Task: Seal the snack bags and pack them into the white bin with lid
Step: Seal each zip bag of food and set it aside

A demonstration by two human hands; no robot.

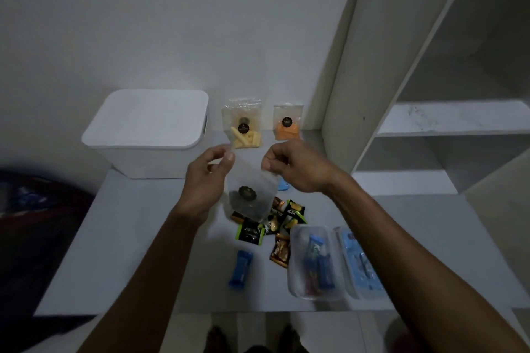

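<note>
Hanging above the grey bench [129, 238], the clear plastic snack bag with dark contents [251, 195] is light, limp and slippery — grip only its top seal strip. Left hand [205, 180] and right hand [295, 166] each pinch one upper corner — white lidded bin [149, 129] closed, behind-left.

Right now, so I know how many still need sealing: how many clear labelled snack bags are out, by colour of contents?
Dark: 1, the dark-snack bag, pinched at its top by the left hand and the right hand
Yellow: 1, the yellow-snack bag
Orange: 1, the orange-snack bag
Total: 3
</note>
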